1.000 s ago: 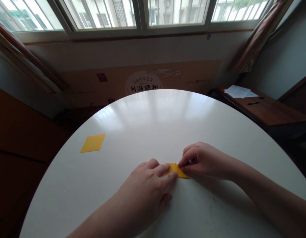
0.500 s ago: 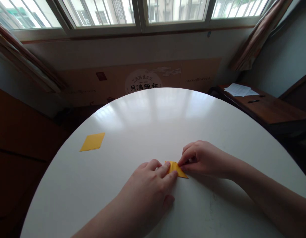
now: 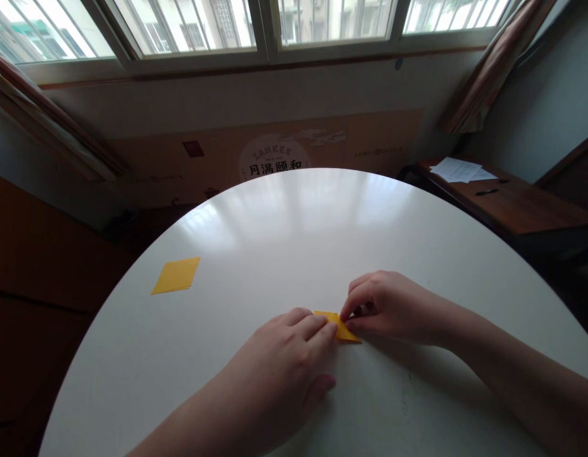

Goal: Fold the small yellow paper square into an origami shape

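From where I stand, the right hand point(image 3: 382, 304) has its thumb and forefinger drawn together, apparently pinching the right edge of a folded yellow paper point(image 3: 345, 333), the other fingers curled behind. The left hand point(image 3: 284, 358) lies flat and palm-down from the other side, its fingertips resting on the paper, its thumb held well apart over the tabletop. Between them they cover a good part of the sheet, so I can't make out the whole shape; what shows is a narrow piece with a pointed corner toward the near right. I'd judge this to be a fold being set: one hand steadying, the other working the edge. That calls for the left fingers to pin the layers without slipping while the right fingertips line up the edge and press along it; a loose hold could skew the crease.

All this happens on a round white table point(image 3: 275, 254), near its middle. Farther off to the left lies a second yellow paper point(image 3: 176, 276), flat and untouched. Beyond the table's far right edge, white sheets point(image 3: 456, 170) rest on a brown desk point(image 3: 527, 206).
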A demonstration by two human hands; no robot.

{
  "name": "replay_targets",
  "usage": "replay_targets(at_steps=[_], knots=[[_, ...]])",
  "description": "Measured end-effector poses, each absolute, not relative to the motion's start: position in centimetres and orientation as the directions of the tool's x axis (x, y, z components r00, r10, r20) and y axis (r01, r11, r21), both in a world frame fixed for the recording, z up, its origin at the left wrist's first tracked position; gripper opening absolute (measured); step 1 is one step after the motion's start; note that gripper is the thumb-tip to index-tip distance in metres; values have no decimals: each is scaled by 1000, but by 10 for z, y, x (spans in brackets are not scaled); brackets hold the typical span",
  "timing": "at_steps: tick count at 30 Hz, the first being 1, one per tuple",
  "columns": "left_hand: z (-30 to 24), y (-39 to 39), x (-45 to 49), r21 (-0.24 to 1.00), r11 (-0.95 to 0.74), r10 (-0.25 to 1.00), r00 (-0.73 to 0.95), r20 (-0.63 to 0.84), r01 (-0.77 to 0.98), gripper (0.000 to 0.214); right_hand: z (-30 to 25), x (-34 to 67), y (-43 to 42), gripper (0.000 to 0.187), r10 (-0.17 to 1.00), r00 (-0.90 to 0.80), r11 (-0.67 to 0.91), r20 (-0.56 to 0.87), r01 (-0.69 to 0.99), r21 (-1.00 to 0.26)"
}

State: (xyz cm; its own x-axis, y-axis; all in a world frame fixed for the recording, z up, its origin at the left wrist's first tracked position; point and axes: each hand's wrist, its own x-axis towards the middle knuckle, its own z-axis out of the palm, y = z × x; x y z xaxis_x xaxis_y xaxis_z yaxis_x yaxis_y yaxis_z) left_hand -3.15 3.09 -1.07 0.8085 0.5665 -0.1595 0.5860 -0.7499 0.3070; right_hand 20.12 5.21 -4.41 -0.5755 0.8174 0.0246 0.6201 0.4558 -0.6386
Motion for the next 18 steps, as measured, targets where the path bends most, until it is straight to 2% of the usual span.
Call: replay_targets(at_steps=[18], knots=[[-5, 32, -26, 280, -754, 560, 805, -198, 594, 44, -39, 202, 51, 11, 781, -624, 499, 21, 604, -621]])
